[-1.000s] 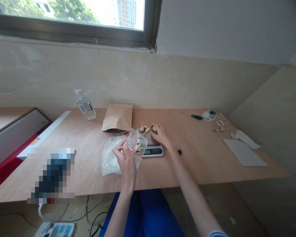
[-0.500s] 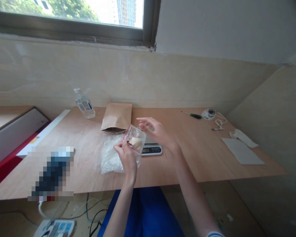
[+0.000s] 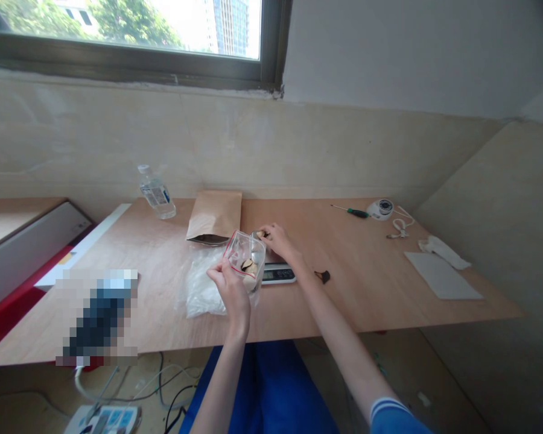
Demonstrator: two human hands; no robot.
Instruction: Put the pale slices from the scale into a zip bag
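My left hand (image 3: 233, 293) grips the edge of a clear zip bag (image 3: 241, 243) with a red seal line. Pale and dark-edged dried slices (image 3: 248, 266) lie inside the bag, which is held tilted with its mouth spread. Just beyond the bag's upper right corner, my right hand (image 3: 280, 242) pinches a small pale dried piece (image 3: 262, 234) in its fingertips. Under both hands sits a digital scale (image 3: 279, 274); its display and buttons show, while its plate is largely covered by the bag and the right hand. A dark small piece (image 3: 323, 276) rests on the table beside my right forearm.
Left of the scale lies a pile of clear plastic bags (image 3: 203, 289), with an open brown paper pouch (image 3: 216, 214) behind it. A water bottle (image 3: 158, 196) stands further left. At the right are a screwdriver (image 3: 356, 213), a white camera (image 3: 381, 209) and a white sheet (image 3: 441, 276).
My right hand has closed from spread fingers into a pinch on a small piece. The dark piece on the table, previously out of sight, now shows. The slices in the bag look shifted.
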